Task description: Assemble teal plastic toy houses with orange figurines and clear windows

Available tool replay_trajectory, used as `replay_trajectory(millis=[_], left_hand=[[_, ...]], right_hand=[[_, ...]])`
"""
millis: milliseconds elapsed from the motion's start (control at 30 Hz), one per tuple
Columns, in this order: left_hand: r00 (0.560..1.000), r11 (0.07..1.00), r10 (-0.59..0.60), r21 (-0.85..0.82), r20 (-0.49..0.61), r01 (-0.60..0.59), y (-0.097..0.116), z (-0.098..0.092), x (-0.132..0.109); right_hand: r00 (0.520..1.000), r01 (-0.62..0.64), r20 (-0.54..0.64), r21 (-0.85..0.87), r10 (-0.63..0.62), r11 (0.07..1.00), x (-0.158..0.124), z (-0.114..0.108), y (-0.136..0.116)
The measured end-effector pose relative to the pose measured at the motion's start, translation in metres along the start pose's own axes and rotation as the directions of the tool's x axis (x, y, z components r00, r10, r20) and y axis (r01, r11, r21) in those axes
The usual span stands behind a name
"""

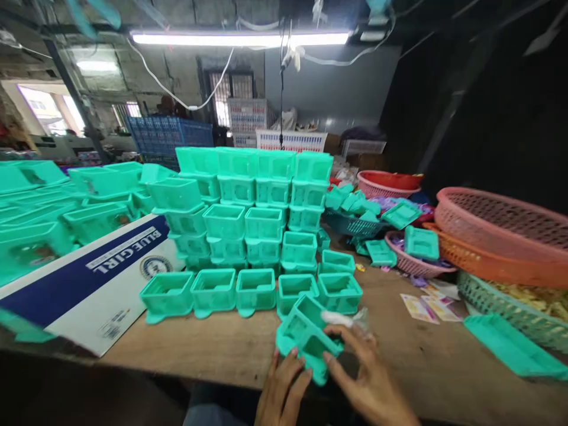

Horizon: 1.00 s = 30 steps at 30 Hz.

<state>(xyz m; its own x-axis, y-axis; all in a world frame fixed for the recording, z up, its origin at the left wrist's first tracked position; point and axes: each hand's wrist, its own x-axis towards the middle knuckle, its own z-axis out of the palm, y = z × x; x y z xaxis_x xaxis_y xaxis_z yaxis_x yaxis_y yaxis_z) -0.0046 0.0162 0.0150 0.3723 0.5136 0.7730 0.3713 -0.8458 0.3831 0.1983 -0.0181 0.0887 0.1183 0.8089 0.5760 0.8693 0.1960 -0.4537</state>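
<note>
A teal plastic box [306, 334] is tilted near the table's front edge, its openings facing up. My right hand [366, 376] grips its right side between thumb and fingers; a white covering wraps one fingertip. My left hand [284, 387] has its fingers pressed against the box's lower left edge, its thumb hidden. Just behind stands a row of similar teal boxes [256, 290], with taller stacks of them [266, 228] beyond. The right hand is slightly blurred.
At left, a white and blue carton [119, 284] stands beside many heaped teal boxes [35, 242]. A pink basket [501, 222], a green basket [523, 307] and a long teal piece [515, 346] lie at right. Printed cards [430, 307] rest on the wooden table [199, 349].
</note>
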Motion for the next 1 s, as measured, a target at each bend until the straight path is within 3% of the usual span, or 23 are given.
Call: replay_trajectory(millis=[67, 133, 167, 233, 300, 367, 533, 667, 833, 1000], left_hand=[[0.996, 0.994, -0.064, -0.083, 0.057, 0.069, -0.001, -0.015, 0.011], [0.950, 0.947, -0.247, -0.161, 0.193, 0.279, -0.008, -0.025, 0.028], [0.921, 0.919, -0.282, -0.200, 0.268, 0.340, -0.012, -0.026, 0.037], [0.866, 0.869, -0.261, -0.287, 0.426, 0.403, -0.017, -0.024, 0.053], [0.838, 0.827, -0.195, -0.374, 0.510, 0.420, -0.018, -0.016, 0.062], [0.848, 0.801, -0.164, -0.434, 0.504, 0.413, -0.014, -0.006, 0.065], [0.886, 0.821, -0.236, -0.406, 0.400, 0.402, -0.003, 0.013, 0.055], [0.892, 0.856, -0.296, -0.320, 0.342, 0.407, 0.001, 0.019, 0.050], [0.899, 0.838, -0.309, -0.358, 0.309, 0.411, 0.000, 0.017, 0.054], [0.937, 0.854, -0.230, -0.408, 0.261, 0.323, -0.001, 0.012, 0.053]], right_hand=[[0.997, 0.027, 0.076, 0.024, -0.029, 0.999, 0.001, -0.015, 0.009], [0.987, 0.064, 0.143, 0.066, -0.073, 0.996, 0.000, -0.025, 0.018], [0.983, 0.076, 0.162, 0.076, -0.087, 0.994, -0.002, -0.029, 0.020], [0.984, 0.085, 0.152, 0.064, -0.094, 0.994, -0.004, -0.033, 0.019], [0.995, 0.080, 0.061, 0.029, -0.082, 0.996, -0.004, -0.032, 0.011], [0.995, 0.097, -0.030, -0.019, -0.098, 0.995, -0.002, -0.025, -0.003], [0.974, 0.226, 0.093, -0.240, -0.209, 0.944, 0.007, 0.014, -0.032], [0.977, 0.196, 0.007, -0.409, -0.212, 0.891, 0.012, 0.038, -0.042], [0.971, 0.128, -0.119, -0.478, -0.208, 0.869, 0.017, 0.048, -0.051], [0.982, 0.108, -0.099, -0.397, -0.160, 0.911, 0.021, 0.044, -0.054]])
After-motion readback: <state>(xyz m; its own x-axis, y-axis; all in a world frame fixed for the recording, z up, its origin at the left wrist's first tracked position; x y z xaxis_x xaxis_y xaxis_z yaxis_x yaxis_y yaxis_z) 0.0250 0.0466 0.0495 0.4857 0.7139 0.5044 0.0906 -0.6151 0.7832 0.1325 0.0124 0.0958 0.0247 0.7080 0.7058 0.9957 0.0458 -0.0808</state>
